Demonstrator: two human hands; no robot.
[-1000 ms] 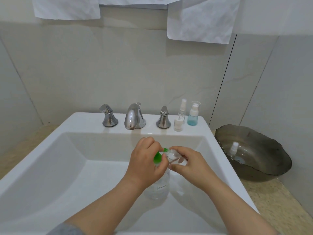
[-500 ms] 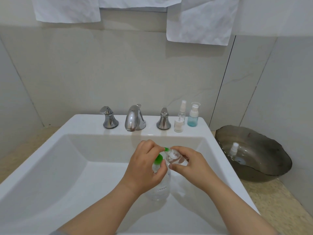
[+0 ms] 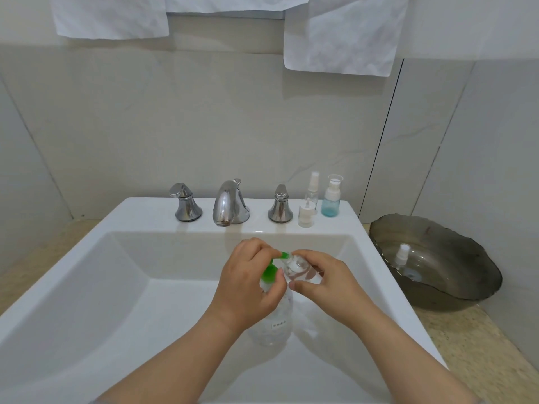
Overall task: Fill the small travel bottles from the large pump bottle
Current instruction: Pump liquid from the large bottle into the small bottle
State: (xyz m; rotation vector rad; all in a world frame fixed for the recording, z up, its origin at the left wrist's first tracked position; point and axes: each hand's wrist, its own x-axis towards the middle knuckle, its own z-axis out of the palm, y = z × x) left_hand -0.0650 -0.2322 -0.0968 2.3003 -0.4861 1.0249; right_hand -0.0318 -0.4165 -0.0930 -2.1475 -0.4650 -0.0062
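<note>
1. Your left hand (image 3: 248, 282) has its fingers curled over the green pump head of the large pump bottle (image 3: 274, 322), upright in the sink (image 3: 145, 212), forward of the faucet (image 3: 229, 205).
2. Your right hand (image 3: 329, 282) pinches a small travel bottle (image 3: 297, 269), neck at the nozzle.
3. A blue bottle (image 3: 331, 204) stands right of the faucet.

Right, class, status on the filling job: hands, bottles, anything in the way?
Left hand grips pump bottle at green head. Right hand holds small clear bottle at nozzle. Spare bottles back on sink ledge, apart from hands.
</note>
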